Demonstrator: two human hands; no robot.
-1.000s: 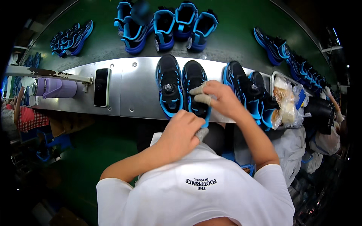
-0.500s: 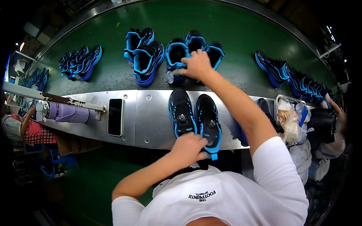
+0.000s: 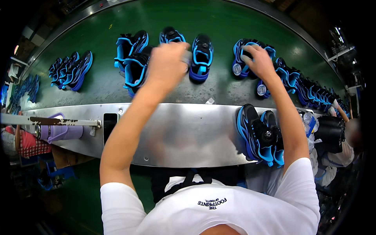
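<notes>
My left hand (image 3: 169, 64), smeared by motion, is over the green belt beside black-and-blue sneakers; its fingertips are hidden. Beyond it stands one sneaker (image 3: 169, 35), and just to its right another sneaker (image 3: 201, 56) with its heel toward me. Farther right, my right hand (image 3: 258, 62) is closed over the collar of a sneaker (image 3: 237, 58) with a round label at its heel. More sneakers crowd under and behind that hand. Nearer me, a pair of sneakers (image 3: 252, 127) rests on the metal counter, partly beside my right forearm.
The steel counter (image 3: 188, 137) runs along the green belt (image 3: 149, 17). A phone (image 3: 110, 127), a lilac bottle (image 3: 64, 131) and a rusty white bar (image 3: 58, 120) are at left. Sneakers (image 3: 76, 70) line the belt on both sides. Other people work at both edges.
The pair in the counter's middle has gone from there. My left hand has gone from the counter up to the belt. My right hand has moved right, and sneakers now sit farther right beneath it.
</notes>
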